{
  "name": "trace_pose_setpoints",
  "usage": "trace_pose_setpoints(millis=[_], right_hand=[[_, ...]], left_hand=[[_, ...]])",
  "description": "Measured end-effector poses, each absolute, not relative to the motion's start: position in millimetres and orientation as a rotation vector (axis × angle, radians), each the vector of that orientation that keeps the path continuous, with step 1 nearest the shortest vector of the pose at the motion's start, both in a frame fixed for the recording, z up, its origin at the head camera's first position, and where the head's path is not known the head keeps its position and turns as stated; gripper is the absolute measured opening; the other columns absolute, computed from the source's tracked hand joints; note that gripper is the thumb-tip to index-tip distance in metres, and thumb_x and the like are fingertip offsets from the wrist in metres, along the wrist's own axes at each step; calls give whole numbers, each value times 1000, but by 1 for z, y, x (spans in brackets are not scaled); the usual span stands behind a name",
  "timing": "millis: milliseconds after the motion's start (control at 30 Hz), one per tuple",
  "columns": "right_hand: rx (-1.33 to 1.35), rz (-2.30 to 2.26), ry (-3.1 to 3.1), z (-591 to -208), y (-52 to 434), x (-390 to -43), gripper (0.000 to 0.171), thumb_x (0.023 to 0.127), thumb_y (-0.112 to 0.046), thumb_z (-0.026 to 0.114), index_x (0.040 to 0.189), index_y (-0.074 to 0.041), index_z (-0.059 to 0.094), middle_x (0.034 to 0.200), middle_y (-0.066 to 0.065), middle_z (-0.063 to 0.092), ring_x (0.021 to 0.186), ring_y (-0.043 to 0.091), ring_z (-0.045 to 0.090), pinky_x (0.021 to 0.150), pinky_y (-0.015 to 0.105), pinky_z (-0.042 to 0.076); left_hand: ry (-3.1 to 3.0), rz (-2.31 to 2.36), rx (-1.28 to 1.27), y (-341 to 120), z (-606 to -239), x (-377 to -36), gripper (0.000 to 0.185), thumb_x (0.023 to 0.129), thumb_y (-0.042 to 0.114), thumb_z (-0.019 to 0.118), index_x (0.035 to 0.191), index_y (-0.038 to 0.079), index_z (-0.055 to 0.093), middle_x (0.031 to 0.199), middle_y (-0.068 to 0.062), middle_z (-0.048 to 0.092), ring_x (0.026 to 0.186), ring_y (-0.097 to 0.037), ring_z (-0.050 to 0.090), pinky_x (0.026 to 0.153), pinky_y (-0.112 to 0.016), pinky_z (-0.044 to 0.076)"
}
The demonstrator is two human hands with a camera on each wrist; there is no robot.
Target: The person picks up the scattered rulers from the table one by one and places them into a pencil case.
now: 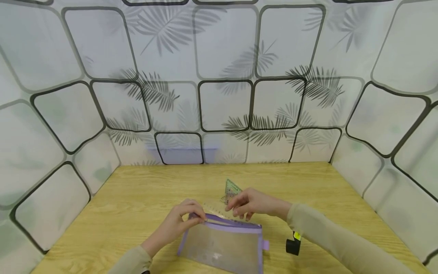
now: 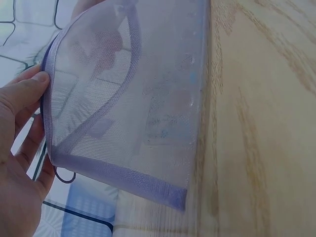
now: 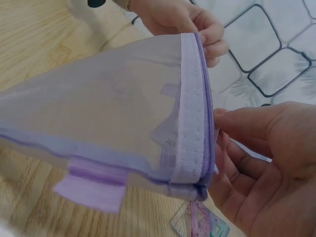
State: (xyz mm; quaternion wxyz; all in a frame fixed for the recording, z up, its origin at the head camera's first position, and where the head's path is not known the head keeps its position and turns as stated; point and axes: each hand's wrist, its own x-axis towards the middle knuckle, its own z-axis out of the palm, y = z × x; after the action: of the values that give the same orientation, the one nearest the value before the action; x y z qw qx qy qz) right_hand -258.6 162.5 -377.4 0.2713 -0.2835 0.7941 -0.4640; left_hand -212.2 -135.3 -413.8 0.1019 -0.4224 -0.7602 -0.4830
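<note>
A purple mesh zip pouch (image 1: 222, 243) lies on the wooden table (image 1: 137, 198), its opening facing away from me. My left hand (image 1: 186, 219) pinches the pouch's top edge at its left end; the thumb (image 2: 24, 94) lies on the mesh (image 2: 133, 98). My right hand (image 1: 246, 203) holds a clear ruler (image 1: 213, 208) at the open zip edge (image 3: 195, 98). Part of the ruler (image 3: 168, 133) shows through the mesh inside the pouch. In the right wrist view, the right hand (image 3: 266, 158) sits just beside the zip and the left hand (image 3: 187, 19) grips beyond it.
A green transparent set square (image 1: 232, 189) lies on the table just behind the hands, its tip (image 3: 207, 227) also visible under the pouch. Patterned screens (image 1: 226, 106) wall in the table at the back and both sides. A small black device (image 1: 293, 245) hangs under the right sleeve.
</note>
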Motion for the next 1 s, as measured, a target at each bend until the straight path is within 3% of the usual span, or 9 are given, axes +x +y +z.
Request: trace_pose_setpoints(millis=[200, 600, 900, 1000], right_hand=[[-791, -1224, 2130, -380, 159, -259, 24, 94, -15, 68, 117, -9, 72, 92, 1, 74, 69, 7, 62, 59, 25, 55], [-818, -1206, 2110, -377, 155, -255, 22, 92, -12, 69, 113, -6, 71, 84, -6, 72, 62, 4, 56, 52, 21, 45], [-849, -1191, 2068, -379, 156, -255, 22, 91, -8, 69, 112, -2, 71, 92, 5, 76, 58, 4, 50, 51, 20, 39], [-857, -1191, 2075, -380, 157, -255, 23, 91, -10, 70, 113, -3, 71, 101, 11, 76, 70, 3, 61, 56, 19, 45]], left_hand=[[-2253, -1419, -1228, -135, -409, -211, 9, 90, 13, 70, 98, 15, 73, 101, -8, 69, 95, -9, 58, 79, -25, 52], [-2239, -1403, -1220, -134, -407, -212, 9, 89, 12, 70, 97, 17, 73, 99, -8, 69, 92, -8, 57, 76, -24, 51], [-2218, -1398, -1249, -134, -409, -212, 9, 89, 14, 70, 97, 18, 72, 99, -7, 69, 93, -7, 58, 75, -24, 52], [-2215, -1394, -1251, -133, -409, -212, 9, 89, 14, 71, 97, 18, 72, 98, -6, 69, 93, -7, 58, 76, -24, 51]])
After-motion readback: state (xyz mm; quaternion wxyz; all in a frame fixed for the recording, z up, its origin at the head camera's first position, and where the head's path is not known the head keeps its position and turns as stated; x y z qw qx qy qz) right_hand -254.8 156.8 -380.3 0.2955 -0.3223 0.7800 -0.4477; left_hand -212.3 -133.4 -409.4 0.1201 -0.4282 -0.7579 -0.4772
